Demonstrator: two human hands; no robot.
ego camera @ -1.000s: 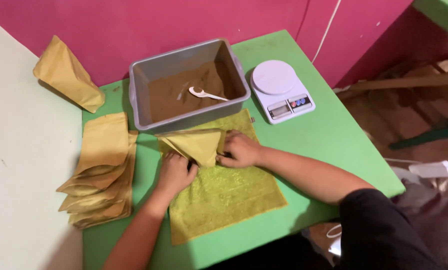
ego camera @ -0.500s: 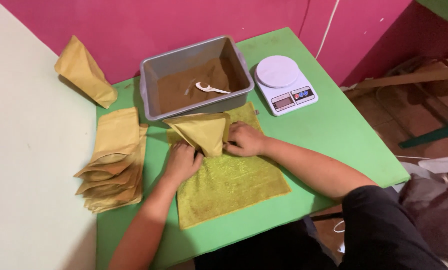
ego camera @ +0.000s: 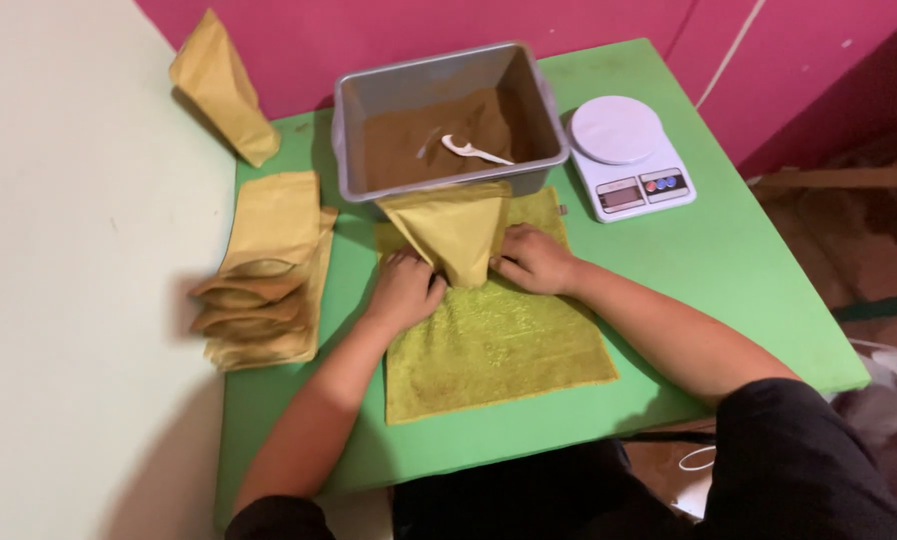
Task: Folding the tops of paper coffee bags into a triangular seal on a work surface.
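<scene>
Head view: both hands worked a mustard-yellow paper pouch [ego camera: 448, 235] standing on a yellow-green terry towel [ego camera: 493, 345] near the far edge of the green table [ego camera: 758, 270].
Left hand [ego camera: 405, 290]: it sat curled at the pouch's lower left side, fingers bent in and pressing on the paper; no pinch could be made out.
Right hand [ego camera: 535, 260]: knuckles up, fingers curled against the pouch's lower right side, steadying it.
Pouch: upright and tapering toward the towel, its wide top just in front of the grey plastic tub [ego camera: 448, 115] of brown powder, where a white plastic spoon [ego camera: 473, 152] lay.
Doing it well: even pressure from both sides looked key, so the pouch stayed upright and spilled nothing.
Around: a stack of flat yellow pouches [ego camera: 263, 270] lay by the left edge; a white digital kitchen scale [ego camera: 623, 155] stood near the far right corner.
</scene>
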